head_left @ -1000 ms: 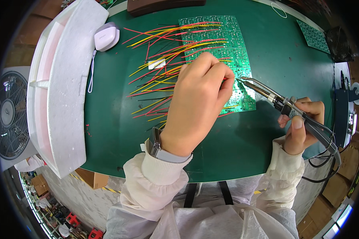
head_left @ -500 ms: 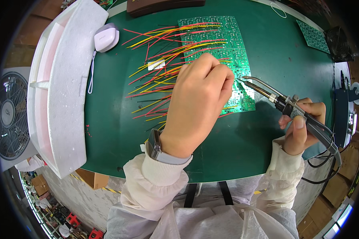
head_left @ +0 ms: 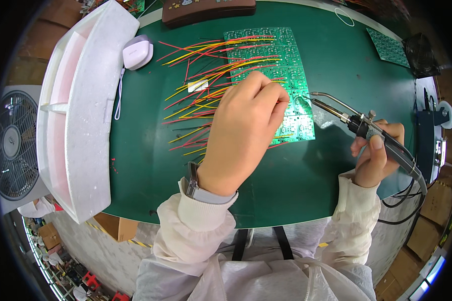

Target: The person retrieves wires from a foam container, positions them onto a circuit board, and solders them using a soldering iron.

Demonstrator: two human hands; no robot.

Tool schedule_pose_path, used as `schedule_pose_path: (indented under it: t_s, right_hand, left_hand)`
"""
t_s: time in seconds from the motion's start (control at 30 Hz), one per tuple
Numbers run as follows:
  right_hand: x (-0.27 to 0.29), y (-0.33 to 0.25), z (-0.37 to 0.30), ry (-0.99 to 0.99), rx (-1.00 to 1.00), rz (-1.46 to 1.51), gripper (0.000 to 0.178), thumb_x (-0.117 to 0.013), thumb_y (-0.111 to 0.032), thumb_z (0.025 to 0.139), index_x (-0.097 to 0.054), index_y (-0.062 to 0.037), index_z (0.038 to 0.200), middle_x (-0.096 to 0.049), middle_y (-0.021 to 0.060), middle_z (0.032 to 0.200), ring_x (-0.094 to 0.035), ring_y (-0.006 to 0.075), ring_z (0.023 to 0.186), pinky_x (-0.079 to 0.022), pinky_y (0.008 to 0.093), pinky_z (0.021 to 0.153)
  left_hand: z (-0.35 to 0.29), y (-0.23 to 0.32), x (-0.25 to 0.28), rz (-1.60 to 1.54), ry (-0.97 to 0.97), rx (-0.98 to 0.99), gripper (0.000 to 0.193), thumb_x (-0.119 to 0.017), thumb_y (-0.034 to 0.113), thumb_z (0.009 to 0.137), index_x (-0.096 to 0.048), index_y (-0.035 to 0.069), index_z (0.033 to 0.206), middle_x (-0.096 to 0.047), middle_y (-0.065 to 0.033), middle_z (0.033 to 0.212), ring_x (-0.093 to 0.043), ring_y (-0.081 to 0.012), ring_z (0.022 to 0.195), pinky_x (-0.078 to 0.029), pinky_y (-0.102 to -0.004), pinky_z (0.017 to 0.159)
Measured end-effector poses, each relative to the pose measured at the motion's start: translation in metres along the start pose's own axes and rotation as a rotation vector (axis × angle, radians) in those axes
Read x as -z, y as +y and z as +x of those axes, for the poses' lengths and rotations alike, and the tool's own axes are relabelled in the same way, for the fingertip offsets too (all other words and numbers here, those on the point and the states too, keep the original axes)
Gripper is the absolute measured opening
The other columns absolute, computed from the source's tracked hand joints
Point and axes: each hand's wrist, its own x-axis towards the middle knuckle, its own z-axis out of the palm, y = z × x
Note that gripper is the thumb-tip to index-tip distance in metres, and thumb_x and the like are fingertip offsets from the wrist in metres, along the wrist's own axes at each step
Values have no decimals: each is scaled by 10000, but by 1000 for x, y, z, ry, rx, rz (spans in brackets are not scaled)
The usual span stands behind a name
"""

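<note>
A green panel of circuit boards (head_left: 297,67) lies on the bench, with red, yellow and black wires (head_left: 206,47) spreading leftward from it. My left hand (head_left: 243,125) is over the panel's lower middle, thumb and fingers pinched together. Whatever they pinch is hidden behind the knuckles. In my right hand (head_left: 375,155) is a soldering iron (head_left: 355,124) with a thin curved metal tube fixed alongside. Its tip points left at the panel's right edge, a short way from my left fingertips. I cannot tell whether the tip touches the board.
On the left stands a white foam tray (head_left: 88,110) with compartments, beside a pale lilac case (head_left: 138,54) with a strap. A brown box (head_left: 206,12) sits at the back. Far right are another green board (head_left: 386,47), a small black fan (head_left: 420,55) and a dark soldering station (head_left: 427,135).
The soldering iron's tip has drawn back slightly to the right, toward the panel's edge. My left hand keeps its pinch over the panel. The whole view has shifted a little.
</note>
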Motion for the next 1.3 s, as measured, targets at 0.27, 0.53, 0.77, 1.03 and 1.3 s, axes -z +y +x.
schedule_pose_path:
  t_s: [0.27, 0.53, 0.77, 1.03, 1.3]
  right_hand:
    - [2, 3, -1, 75, -57, -60, 215, -555, -190, 759, -415, -27, 755, -476, 78, 569, -439, 128, 398, -322, 211, 347]
    - [9, 5, 0, 125, -87, 43, 232, -583, -174, 770, -419, -12, 745, -483, 75, 514, -469, 119, 398, -370, 205, 354]
    - [8, 1, -3, 105, -91, 70, 247, -589, -188, 772, -417, -10, 759, -481, 72, 518, -471, 117, 405, -374, 204, 363]
    - [7, -4, -8, 98, -87, 71, 257, -592, -196, 774, -412, -13, 762, -477, 63, 525, -468, 114, 405, -373, 204, 363]
    - [5, -14, -36, 170, -152, 77, 303, -610, -238, 756, -407, -13, 771, -480, 78, 572, -473, 122, 407, -368, 206, 353]
  left_hand:
    - [0, -1, 6, 5, -18, -50, 83, -583, -34, 721, -553, -6, 794, -505, -78, 769, -553, -180, 653, -459, -258, 573]
    - [-10, 1, 26, 102, -25, -144, 74, -598, -11, 719, -560, 2, 780, -509, -66, 791, -549, -178, 689, -455, -271, 571]
    - [-28, 0, 54, 17, 123, -76, 91, -597, -34, 716, -581, 1, 799, -537, -75, 808, -548, -162, 694, -458, -251, 569]
    - [-63, 1, 97, 206, 336, 200, 68, -579, -26, 733, -577, 12, 788, -569, -67, 769, -547, -140, 672, -436, -244, 575]
    - [-29, 25, 34, -31, 71, -18, 67, -590, 18, 732, -545, 29, 780, -504, -92, 758, -527, -247, 606, -422, -320, 536]
